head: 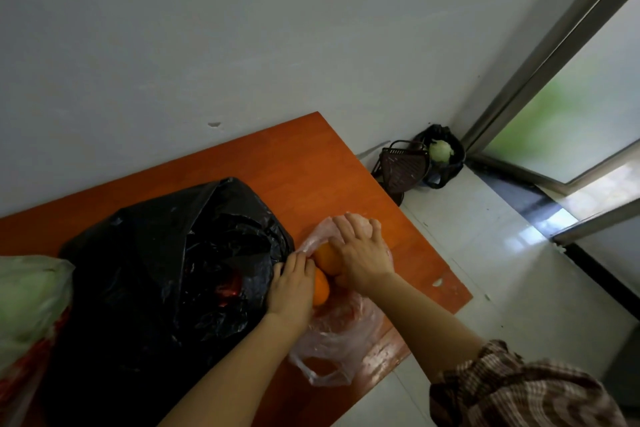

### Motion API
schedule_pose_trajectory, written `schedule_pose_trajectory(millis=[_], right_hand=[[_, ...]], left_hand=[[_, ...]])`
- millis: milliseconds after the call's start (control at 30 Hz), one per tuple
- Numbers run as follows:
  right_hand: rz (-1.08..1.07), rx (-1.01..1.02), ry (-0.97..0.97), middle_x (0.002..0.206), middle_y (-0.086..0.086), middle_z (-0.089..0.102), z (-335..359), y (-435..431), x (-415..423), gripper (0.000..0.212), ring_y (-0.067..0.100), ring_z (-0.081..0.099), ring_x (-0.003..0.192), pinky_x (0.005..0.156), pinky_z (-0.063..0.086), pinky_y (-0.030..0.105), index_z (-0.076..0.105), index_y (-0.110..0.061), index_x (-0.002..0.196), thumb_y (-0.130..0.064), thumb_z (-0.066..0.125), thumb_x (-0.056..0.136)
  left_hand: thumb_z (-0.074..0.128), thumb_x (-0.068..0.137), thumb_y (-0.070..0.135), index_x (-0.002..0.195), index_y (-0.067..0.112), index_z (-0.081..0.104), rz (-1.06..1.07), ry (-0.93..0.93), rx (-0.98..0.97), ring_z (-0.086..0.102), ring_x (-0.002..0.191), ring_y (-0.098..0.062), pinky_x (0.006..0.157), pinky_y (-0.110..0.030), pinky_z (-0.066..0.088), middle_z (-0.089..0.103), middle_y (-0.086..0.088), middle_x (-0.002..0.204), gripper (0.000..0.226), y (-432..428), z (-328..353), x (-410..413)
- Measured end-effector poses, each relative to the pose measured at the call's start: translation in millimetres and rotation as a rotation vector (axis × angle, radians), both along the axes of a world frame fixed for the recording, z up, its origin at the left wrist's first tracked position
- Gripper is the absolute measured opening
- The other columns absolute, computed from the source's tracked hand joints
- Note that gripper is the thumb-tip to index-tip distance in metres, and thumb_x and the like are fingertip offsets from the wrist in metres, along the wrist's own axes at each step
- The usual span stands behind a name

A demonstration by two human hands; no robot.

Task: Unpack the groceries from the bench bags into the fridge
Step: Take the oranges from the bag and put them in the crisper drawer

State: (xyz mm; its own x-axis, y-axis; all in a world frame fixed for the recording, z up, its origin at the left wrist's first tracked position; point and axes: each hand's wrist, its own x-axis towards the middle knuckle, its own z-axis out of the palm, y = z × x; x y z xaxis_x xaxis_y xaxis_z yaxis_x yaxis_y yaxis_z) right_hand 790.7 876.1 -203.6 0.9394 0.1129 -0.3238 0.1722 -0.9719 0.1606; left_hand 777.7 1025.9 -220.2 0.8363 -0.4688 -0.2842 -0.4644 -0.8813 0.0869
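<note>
Indoors, at an orange-brown bench (277,156) set against a pale wall, a person works through shopping bags with both bare hands. At the far left edge sits a translucent bag (29,298) with something pale green inside and red print lower down. Next to it slumps a large black plastic bag (156,270), its mouth open and something red glinting within.

Just right of the black bag, the left hand (291,284) lies palm down. Its fingers (294,262) are fairly straight and relaxed, their tips reaching the seam where the black bag meets a clear plastic bag (339,340). The palm rests against the lower orange (321,288), which sits in the open mouth of the clear bag.

The upper orange (325,257) lies touching it, just behind. The right hand (360,253) comes over that fruit from the right, fingers (349,224) curled round a bunched, pinkish bulge of the clear bag; what the bulge holds cannot be told. The clear bag spreads crumpled toward the bench's near edge.

A brown plaid sleeve (512,388) covers the right upper arm.

Farther right, on the pale tiled floor (502,270) in the corner, a dark slatted basket (403,166) leans beside a small black bag (450,166) holding a green cabbage (440,151). A metal-framed glass door (571,107) fills the right edge.
</note>
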Motion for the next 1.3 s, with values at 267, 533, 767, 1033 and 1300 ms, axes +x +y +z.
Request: schedule_pose_trajectory(millis=[267,533,767,1033,1300], right_hand=[[-0.083,0.276,-0.044,0.154,0.0,0.017,52.0,-33.2,-17.8,0.072,0.028,0.001,0.143,0.111,0.008,0.06,0.051,-0.037,0.131,-0.062,0.069,0.066],[-0.231,0.465,-0.126,0.147,-0.004,0.026,81.0,-38.9,-48.5,0.073,0.025,0.01,0.137,0.107,0.018,0.05,0.053,-0.038,0.129,-0.061,0.075,0.064],[-0.47,0.853,-0.212,0.124,-0.003,0.048,111.6,-53.8,-62.8,0.065,0.018,0.042,0.12,0.097,0.041,0.031,0.058,-0.025,0.124,-0.047,0.082,0.068],[-0.739,1.255,-0.484,0.113,-0.004,0.061,180.5,-117.0,-144.3,0.054,0.011,0.059,0.1,0.073,0.049,0.018,0.054,-0.025,0.124,-0.033,0.077,0.076],[-1.034,1.331,-0.8,0.111,0.001,0.061,223.6,-219.3,-319.8,0.048,0.018,0.06,0.1,0.079,0.053,0.031,0.055,-0.021,0.119,-0.028,0.077,0.077]], left_hand=[[0.071,0.076,0.04,0.141,0.017,0.029,0.097,0.172,-0.343,0.022,0.134,-0.024,0.098,-0.036,0.039,0.02,-0.001,0.146,0.081,17.0,29.2,1.2],[0.073,0.076,0.045,0.14,0.019,0.031,0.248,0.313,-0.43,0.045,0.121,-0.028,0.093,-0.042,0.043,0.029,-0.004,0.144,0.08,28.5,55.9,5.7],[0.08,0.071,0.041,0.126,0.025,0.042,0.264,0.281,-0.789,0.053,0.096,-0.021,0.077,-0.038,0.046,0.047,0.003,0.116,0.069,12.1,105.2,9.3],[0.083,0.069,0.025,0.121,0.027,0.04,0.017,0.301,-1.057,0.054,0.089,-0.014,0.064,-0.02,0.043,0.047,0.004,0.112,0.068,-94.2,188.2,-14.0],[0.086,0.064,0.027,0.122,0.026,0.044,-0.29,0.413,-1.087,0.057,0.095,-0.018,0.078,-0.035,0.052,0.051,0.003,0.113,0.072,-245.6,231.8,-142.8]])
